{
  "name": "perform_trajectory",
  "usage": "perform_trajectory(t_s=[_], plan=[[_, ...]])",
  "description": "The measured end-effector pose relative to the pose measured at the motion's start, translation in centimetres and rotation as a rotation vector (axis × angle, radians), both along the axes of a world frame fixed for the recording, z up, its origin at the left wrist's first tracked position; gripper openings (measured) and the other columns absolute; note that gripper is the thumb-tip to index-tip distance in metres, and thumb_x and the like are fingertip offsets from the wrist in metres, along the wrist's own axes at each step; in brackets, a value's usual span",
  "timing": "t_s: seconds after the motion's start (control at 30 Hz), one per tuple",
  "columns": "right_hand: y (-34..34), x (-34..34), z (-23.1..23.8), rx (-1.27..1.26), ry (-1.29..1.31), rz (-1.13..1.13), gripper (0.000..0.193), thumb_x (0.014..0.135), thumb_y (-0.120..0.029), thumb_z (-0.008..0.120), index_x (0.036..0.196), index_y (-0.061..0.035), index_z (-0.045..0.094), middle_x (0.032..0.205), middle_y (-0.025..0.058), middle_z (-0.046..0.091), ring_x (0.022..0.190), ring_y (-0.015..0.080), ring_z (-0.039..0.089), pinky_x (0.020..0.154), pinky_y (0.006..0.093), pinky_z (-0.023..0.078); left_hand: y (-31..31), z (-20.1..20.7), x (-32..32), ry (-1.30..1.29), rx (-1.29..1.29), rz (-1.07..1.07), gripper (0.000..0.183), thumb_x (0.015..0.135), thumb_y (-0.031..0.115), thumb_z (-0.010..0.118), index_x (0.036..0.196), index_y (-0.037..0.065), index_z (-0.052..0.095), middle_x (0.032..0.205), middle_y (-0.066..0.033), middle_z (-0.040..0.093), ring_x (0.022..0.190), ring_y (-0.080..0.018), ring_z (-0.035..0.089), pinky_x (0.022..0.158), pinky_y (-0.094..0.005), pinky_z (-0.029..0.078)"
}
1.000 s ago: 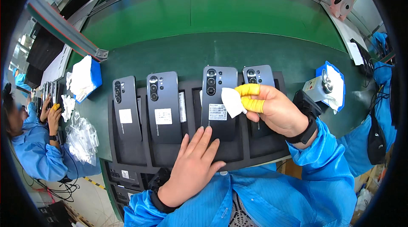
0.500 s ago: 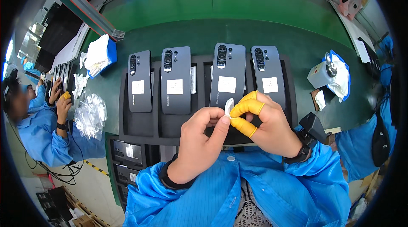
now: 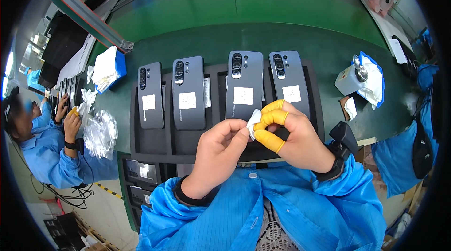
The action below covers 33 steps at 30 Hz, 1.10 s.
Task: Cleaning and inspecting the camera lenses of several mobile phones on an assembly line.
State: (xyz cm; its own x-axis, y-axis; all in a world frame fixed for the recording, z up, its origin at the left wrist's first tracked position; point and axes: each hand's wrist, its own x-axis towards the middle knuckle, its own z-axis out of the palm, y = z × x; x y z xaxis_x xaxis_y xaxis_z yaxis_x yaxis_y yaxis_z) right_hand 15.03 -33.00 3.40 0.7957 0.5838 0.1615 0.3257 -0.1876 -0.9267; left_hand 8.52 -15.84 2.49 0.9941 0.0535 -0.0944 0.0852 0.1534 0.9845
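A small white wiping cloth (image 3: 252, 123) is bunched up between my two hands, above the near edge of a black foam tray (image 3: 159, 146). My left hand (image 3: 217, 152) pinches its left side with thumb and forefinger. Yellow finger cots cover the fingertips of my right hand (image 3: 292, 133), which is closed on the cloth's other side. Beyond my hands, several dark grey smartphones lie back up in the tray, each with a white square label; the third phone (image 3: 245, 74) from the left is closest to the cloth. My right hand overlaps the lower end of the rightmost phone (image 3: 287, 74).
On the right stand a white pump bottle (image 3: 348, 82) and a blue box of white wipes (image 3: 373, 84). Another blue wipe box (image 3: 112, 70) and clear plastic bags (image 3: 101, 131) lie left. A co-worker (image 3: 44, 143) sits at the left. More phones (image 3: 141, 171) sit in a lower tray.
The cloth has been turned slightly and bunched between my fingers, still held by both hands. The view has shifted a little. At the left, the co-worker's hand now has white cloth by it.
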Motion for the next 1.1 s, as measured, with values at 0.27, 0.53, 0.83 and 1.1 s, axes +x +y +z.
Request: perform_trajectory(t_s=[0.27, 0.53, 0.83, 1.1], plan=[[0.6, -0.2, 0.6, -0.082, -0.08, -0.073, 0.021, 0.081, -0.007, 0.069, 0.098, 0.0016, 0.062, 0.098, 0.0151, 0.058, 0.086, 0.0294, 0.059, 0.075, 0.034, 0.049, 0.1, 0.1, 0.3, 0.072, 0.076, -0.007, 0.014, 0.095, 0.008, 0.056, 0.102, -0.003, 0.06, 0.092, -0.0038, 0.064, 0.085, -0.0063, 0.059, 0.074, -0.0205, 0.048], [-1.3, 2.0, -0.1, 0.319, 0.693, -0.023, 0.02, 0.097, -0.017, 0.054, 0.107, -0.0007, 0.058, 0.109, 0.0053, 0.061, 0.099, 0.0125, 0.059, 0.089, 0.0276, 0.047, 1.6, -0.4, 1.2, 0.147, -0.284, -0.004, 0.016, 0.093, 0.009, 0.043, 0.099, 0.0, 0.054, 0.103, -0.0143, 0.064, 0.093, -0.0191, 0.063, 0.082, -0.0304, 0.05], [-0.8, 2.2, -0.1, 0.318, 0.786, -0.051, 0.025, 0.094, -0.014, 0.058, 0.115, 0.0, 0.057, 0.106, 0.0082, 0.064, 0.094, 0.0148, 0.064, 0.08, 0.028, 0.053, 1.5, 0.2, 1.3, 0.243, -0.384, -0.046, 0.018, 0.094, 0.015, 0.04, 0.1, 0.001, 0.048, 0.107, -0.0203, 0.062, 0.095, -0.0277, 0.065, 0.085, -0.0428, 0.056], [-0.5, 1.1, -0.6, 0.402, 0.673, -0.006, 0.019, 0.092, -0.005, 0.061, 0.11, -0.0002, 0.06, 0.099, 0.0039, 0.065, 0.089, 0.0101, 0.062, 0.077, 0.0247, 0.051, -0.1, -0.1, 0.0, 0.02, 0.086, 0.018, 0.029, 0.097, 0.01, 0.053, 0.122, -0.003, 0.049, 0.118, -0.0106, 0.058, 0.108, -0.0138, 0.056, 0.095, -0.0269, 0.044]])
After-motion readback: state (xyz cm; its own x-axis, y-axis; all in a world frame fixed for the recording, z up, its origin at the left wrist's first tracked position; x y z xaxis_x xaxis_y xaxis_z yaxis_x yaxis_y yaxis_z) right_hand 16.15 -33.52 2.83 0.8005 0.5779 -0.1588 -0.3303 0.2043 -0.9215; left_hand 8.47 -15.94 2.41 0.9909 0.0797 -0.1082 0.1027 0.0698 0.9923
